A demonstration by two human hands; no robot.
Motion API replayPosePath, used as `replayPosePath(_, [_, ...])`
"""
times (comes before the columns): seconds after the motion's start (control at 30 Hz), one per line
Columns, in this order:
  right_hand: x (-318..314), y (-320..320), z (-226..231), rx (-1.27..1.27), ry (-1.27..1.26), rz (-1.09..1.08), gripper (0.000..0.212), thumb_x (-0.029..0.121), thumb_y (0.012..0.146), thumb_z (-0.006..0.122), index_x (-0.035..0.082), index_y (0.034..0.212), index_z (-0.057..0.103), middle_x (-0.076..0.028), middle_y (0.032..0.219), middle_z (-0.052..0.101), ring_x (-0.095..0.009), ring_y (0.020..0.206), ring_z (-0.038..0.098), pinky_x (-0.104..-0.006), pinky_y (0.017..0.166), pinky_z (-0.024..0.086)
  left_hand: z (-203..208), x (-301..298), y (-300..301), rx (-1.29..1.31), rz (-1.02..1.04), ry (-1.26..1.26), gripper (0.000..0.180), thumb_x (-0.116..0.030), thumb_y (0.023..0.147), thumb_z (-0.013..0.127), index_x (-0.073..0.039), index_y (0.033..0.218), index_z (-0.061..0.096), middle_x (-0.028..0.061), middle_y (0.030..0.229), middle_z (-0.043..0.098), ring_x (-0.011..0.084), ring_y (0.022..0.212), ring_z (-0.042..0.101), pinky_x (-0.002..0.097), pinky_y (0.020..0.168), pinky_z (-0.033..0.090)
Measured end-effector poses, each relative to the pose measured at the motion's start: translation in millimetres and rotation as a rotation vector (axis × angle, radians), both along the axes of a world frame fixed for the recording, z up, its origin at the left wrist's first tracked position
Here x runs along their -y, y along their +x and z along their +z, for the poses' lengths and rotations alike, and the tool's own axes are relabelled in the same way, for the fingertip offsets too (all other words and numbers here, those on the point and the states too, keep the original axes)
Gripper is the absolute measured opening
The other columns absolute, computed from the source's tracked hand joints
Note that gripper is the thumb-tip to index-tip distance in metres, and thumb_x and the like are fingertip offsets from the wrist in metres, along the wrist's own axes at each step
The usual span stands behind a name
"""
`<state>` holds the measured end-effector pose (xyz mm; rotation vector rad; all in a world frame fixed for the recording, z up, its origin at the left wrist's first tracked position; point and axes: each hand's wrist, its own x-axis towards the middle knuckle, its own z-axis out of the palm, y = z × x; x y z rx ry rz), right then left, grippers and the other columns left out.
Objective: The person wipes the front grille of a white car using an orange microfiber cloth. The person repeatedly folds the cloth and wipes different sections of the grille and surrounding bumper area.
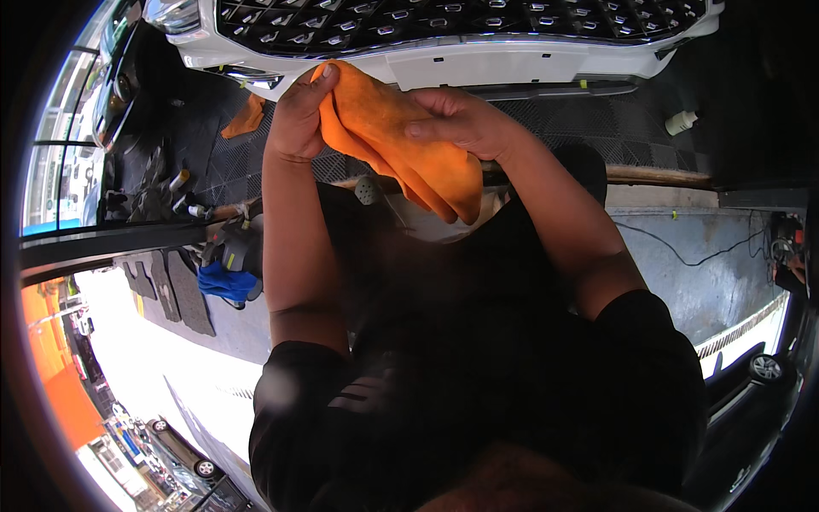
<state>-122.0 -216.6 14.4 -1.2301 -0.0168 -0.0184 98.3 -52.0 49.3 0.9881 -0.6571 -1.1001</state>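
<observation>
Between my two hands is a folded orange cloth (pixel 384 128), held up in front of the white car's front bumper (pixel 512 66). My left hand (pixel 300 113) grips its left end, thumb on top. Farther along, my right hand (pixel 456 124) pinches the cloth with the thumb pressed over it. The lower right end of the cloth hangs loose in folds. The fingers beneath the cloth are hidden. Above the bumper spreads the car's dark grille (pixel 461 19) with small shiny pieces.
Another orange cloth (pixel 245 117) lies on the dark tiled floor at the left. A pale bottle (pixel 681 123) lies at the right. A blue cloth (pixel 229 282) hangs beside dark gear at the left, near grey floor mats (pixel 183 294). A black cable (pixel 682 256) crosses the ground at the right.
</observation>
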Motion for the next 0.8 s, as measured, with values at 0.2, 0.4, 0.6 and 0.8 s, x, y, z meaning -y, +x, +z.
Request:
replayPosePath(0.2, [-20, 15, -13, 0.165, 0.332, -0.138, 0.046, 0.017, 0.102, 0.069, 0.002, 0.143, 0.057, -0.008, 0.137, 0.061, -0.017, 0.124, 0.061, -0.035, 0.108, 0.049, -10, 7, 1, -0.019, -0.062, -0.001, 0.035, -0.028, 0.108, 0.061, 0.002, 0.125, 0.062, 0.0122, 0.112, 0.072, 0.0194, 0.1, 0.073, 0.0322, 0.089, 0.061])
replayPosePath(0.4, [-34, 60, 5, 0.143, 0.464, -0.271, 0.081, 0.022, 0.093, 0.075, 0.012, 0.161, 0.032, -0.009, 0.15, 0.052, -0.027, 0.14, 0.052, -0.046, 0.121, 0.039, -109, 18, 9, -0.409, 0.039, -0.207, 0.052, -0.039, 0.108, 0.058, 0.001, 0.14, 0.055, 0.0157, 0.134, 0.066, 0.0263, 0.117, 0.069, 0.0386, 0.102, 0.057])
replayPosePath(0.6, [-22, 143, 27, 0.193, 0.506, -0.24, 0.062, 0.014, 0.088, 0.07, 0.012, 0.147, 0.049, -0.013, 0.14, 0.06, -0.032, 0.131, 0.058, -0.0483, 0.117, 0.043, -99, 14, 14, -0.609, 0.21, -0.209, 0.051, -0.033, 0.109, 0.052, -0.001, 0.149, 0.049, 0.0173, 0.139, 0.064, 0.0289, 0.122, 0.068, 0.0404, 0.1, 0.059])
replayPosePath(0.8, [-13, 221, 35, 0.236, 0.454, -0.43, 0.049, 0.016, 0.091, 0.064, 0.0, 0.136, 0.055, -0.02, 0.134, 0.064, -0.038, 0.124, 0.063, -0.052, 0.114, 0.047, -91, 3, 32, -0.762, 0.24, -0.279, 0.049, -0.035, 0.111, 0.045, -0.007, 0.152, 0.048, 0.015, 0.137, 0.065, 0.0286, 0.115, 0.07, 0.0418, 0.093, 0.061])
